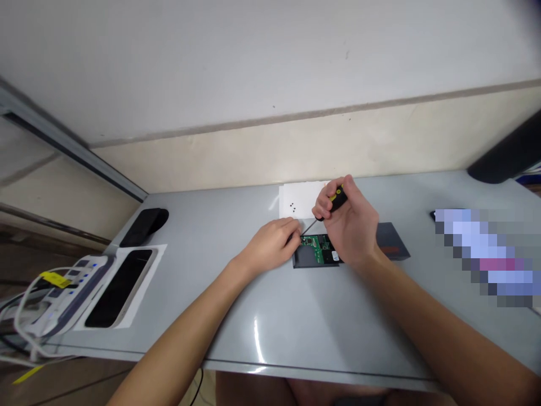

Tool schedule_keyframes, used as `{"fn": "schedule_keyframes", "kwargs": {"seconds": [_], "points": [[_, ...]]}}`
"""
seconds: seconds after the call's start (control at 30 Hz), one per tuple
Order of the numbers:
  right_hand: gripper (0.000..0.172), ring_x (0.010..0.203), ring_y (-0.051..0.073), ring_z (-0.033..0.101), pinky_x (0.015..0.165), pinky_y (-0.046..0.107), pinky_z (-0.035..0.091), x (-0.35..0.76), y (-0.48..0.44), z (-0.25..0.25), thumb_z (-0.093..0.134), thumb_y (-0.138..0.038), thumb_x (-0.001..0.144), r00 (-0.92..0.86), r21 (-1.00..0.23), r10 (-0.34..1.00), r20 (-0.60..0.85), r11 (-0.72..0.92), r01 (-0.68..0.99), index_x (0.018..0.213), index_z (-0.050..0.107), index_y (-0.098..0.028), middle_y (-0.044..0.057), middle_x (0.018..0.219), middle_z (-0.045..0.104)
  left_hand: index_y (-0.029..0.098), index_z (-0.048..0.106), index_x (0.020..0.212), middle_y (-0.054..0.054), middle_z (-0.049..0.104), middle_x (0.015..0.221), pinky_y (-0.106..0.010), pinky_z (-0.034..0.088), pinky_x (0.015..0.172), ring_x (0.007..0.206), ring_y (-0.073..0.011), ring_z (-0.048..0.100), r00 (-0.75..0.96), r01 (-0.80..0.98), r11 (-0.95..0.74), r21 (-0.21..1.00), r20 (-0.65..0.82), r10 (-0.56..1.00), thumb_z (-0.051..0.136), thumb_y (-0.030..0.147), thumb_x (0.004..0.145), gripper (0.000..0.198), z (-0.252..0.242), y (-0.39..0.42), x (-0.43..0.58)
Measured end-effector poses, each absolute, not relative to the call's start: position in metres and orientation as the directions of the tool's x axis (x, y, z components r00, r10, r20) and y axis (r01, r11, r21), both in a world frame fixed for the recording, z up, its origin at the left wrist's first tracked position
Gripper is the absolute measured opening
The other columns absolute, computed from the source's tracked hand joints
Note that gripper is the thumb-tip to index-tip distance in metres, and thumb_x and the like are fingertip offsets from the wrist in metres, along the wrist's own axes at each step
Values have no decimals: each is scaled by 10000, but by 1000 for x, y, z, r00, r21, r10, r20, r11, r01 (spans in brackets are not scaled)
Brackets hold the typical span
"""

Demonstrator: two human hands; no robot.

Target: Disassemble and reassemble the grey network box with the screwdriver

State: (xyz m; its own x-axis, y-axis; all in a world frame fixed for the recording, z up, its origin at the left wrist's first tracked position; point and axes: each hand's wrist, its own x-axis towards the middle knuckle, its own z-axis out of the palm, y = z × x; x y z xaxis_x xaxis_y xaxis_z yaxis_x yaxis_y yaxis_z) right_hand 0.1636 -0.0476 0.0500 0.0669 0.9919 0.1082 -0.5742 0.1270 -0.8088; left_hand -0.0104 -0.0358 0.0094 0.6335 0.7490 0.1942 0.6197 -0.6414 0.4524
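Observation:
A black-and-yellow screwdriver [338, 199] is gripped in my right hand [353, 225], its thin shaft slanting down to the left. The tip reaches the upper left corner of a dark, shallow device case [315, 266]. Inside the case lies a green circuit board [311, 243] with a small white label at its right. My left hand [276, 242] is closed with its fingers at the case's left edge, close to the screwdriver tip. Part of the board is covered by my right hand. Behind it, several tiny dark screws [292, 207] rest on white paper [304, 194].
A dark flat panel [393, 237] lies right of the case. At the left are a phone [120, 288] on white paper, a black object [143, 225] and a power strip [70, 296] with cables. A blurred-out screen [486, 254] and a black cylinder [507, 149] stand rightward. A wall borders the back.

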Motion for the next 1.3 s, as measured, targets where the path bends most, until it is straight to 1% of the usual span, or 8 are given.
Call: {"fn": "schedule_keyframes", "kwargs": {"seconds": [0.2,0.5,0.6,0.77,0.93,1.07,1.17,1.3], "points": [[422,558,112,380,559,281,411,163,-48,51,650,-524,969,48,-802,994,97,107,-587,684,558,-226,-23,652,417,214,488,772,-6,579,746,-312,436,668,694,-174,546,643,621,-651,437,191,742,394,197,1009,256,9,-35,-10],[427,563,117,396,565,282,420,162,-47,50,640,-523,979,84,-801,990,112,140,-581,682,547,-230,-20,656,421,214,486,779,-10,581,748,-314,437,675,704,-179,549,646,619,-658,429,198,737,392,196,1009,250,10,-35,-10],[427,562,118,398,565,283,428,161,-48,51,634,-524,984,64,-805,994,92,111,-583,686,546,-232,-19,662,429,215,472,761,-6,566,729,-316,436,666,683,-175,536,645,624,-657,423,195,739,382,200,1015,270,10,-35,-10],[430,549,118,385,556,282,426,165,-46,53,640,-543,976,58,-813,996,65,86,-576,692,543,-235,-24,656,416,213,511,799,-15,598,768,-318,448,677,712,-181,559,648,622,-656,427,190,738,380,193,1003,243,10,-35,-10],[400,566,117,383,563,272,413,165,-45,51,633,-479,980,87,-798,993,81,117,-592,682,548,-225,-18,661,420,214,519,803,-19,605,778,-320,451,691,711,-184,558,639,632,-639,438,171,750,379,195,987,232,11,-35,-10],[371,574,116,389,573,270,410,162,-48,52,620,-441,982,52,-799,995,82,96,-594,688,558,-222,-17,659,430,215,503,784,-15,593,756,-322,447,686,694,-182,547,644,636,-636,436,153,749,384,187,976,228,13,-36,-10],[388,561,116,379,569,274,409,162,-48,53,631,-478,973,47,-812,997,68,83,-577,689,548,-227,-24,645,424,215,495,781,-16,596,759,-321,445,686,696,-182,548,649,632,-639,438,150,746,386,177,965,217,13,-35,-10],[421,554,119,356,556,275,400,164,-47,54,647,-520,958,77,-825,993,84,113,-554,675,522,-234,-29,637,404,214,508,799,-22,608,782,-323,446,697,709,-185,556,653,627,-638,447,144,744,380,186,963,210,12,-35,-10]]}}
